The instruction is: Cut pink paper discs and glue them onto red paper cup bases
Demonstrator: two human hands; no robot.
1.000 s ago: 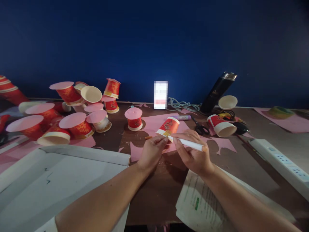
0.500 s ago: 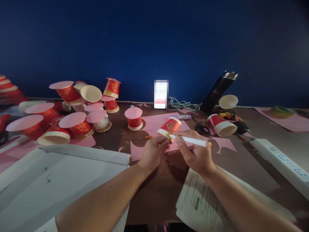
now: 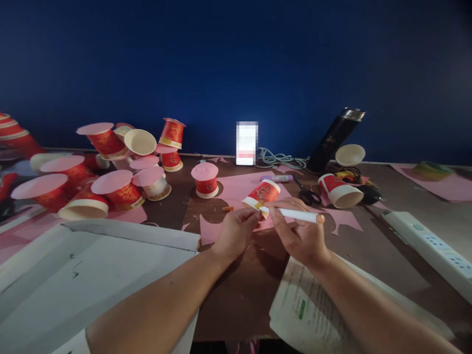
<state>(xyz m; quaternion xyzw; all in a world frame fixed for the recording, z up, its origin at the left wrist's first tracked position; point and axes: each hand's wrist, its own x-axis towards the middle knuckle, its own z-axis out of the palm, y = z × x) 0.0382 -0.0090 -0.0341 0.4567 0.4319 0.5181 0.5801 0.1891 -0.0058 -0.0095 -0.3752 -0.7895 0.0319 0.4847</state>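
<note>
My left hand point(image 3: 239, 230) is closed on the near rim of a red and white paper cup point(image 3: 266, 191), which lies tilted above pink paper. In my right hand point(image 3: 300, 231) is a white marker pen point(image 3: 298, 215) with an orange end, gripped like a writing tool. Its tip meets the yellow band near the cup's rim, close to my left fingertips. A small orange-brown cap-like piece point(image 3: 227, 209) lies left of the cup. Behind it is a purple tube point(image 3: 276, 178). To the left stands a red cup point(image 3: 206, 187) topped with a pink paper disc point(image 3: 204, 171).
Several red cups with pink discs point(image 3: 112, 182) crowd the left. A white box lid point(image 3: 110, 290) lies front left, papers point(image 3: 295, 305) under my right forearm. Scissors point(image 3: 309, 195), a tipped cup point(image 3: 342, 195), a black flask point(image 3: 328, 142) and a power strip point(image 3: 427, 241) are right. A lit phone point(image 3: 246, 142) stands behind.
The cup has tilted slightly further to the right in my left hand. The marker tip stays by its yellow band; both hands hold nearly the same place.
</note>
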